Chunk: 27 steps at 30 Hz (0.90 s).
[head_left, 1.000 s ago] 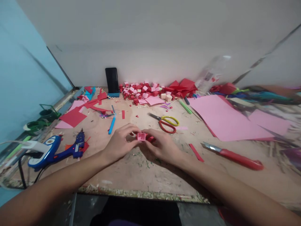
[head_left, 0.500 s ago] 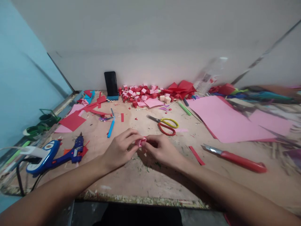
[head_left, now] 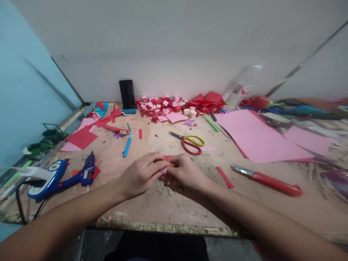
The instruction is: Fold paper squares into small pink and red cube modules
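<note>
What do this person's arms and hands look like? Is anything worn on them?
Both arms are bare as far as the view shows: no sleeves, gloves or watch. The left hand and the right hand show no rings or bracelets that I can make out. No markings, straps or cables are on them.

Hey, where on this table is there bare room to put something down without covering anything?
Barest is the near strip of the table, between the hands and the front edge. A smaller patch lies between the blue pen and the scissors. The pile of small paper boxes crowds the back, pink sheets the right, the glue gun the left.
</note>
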{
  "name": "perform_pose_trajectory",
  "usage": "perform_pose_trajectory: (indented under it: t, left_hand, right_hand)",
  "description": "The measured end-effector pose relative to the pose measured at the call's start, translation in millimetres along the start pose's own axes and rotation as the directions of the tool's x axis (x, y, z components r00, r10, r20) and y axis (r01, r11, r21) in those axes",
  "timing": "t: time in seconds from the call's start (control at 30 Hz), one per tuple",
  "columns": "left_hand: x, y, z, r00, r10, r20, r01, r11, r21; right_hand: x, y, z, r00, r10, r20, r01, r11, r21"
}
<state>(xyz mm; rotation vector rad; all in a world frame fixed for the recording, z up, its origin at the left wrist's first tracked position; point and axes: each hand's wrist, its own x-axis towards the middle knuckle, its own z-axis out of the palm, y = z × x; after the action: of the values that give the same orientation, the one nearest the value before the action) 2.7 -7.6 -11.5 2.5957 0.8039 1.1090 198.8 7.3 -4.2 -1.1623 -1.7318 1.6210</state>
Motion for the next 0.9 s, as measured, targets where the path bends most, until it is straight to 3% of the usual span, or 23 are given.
perform_pose_trajectory:
  t: [0.37, 0.6, 0.9]
  left_hand:
    - [1.0, 2.2, -2.3, 1.000, 0.012, -0.008, -0.012, 0.999, 0.031]
    - [0.2, -4.8, -1.2, 0.994, -0.093, -0.050, 0.093, 0.996, 0.013]
    - [-0.6, -5.3, -1.1, 0.994, -0.105, -0.026, 0.105, 0.994, -0.019]
  right_hand:
    - [0.6, 1.7, 0.0, 1.000, -0.009, 0.016, 0.008, 0.999, 0.038]
    - [-0.5, -4.8, -3.3, 0.989, -0.104, -0.108, 0.081, 0.977, -0.199]
    - [-1.2, -2.3, -4.0, 0.977, -0.189, -0.100, 0.145, 0.928, -0.343]
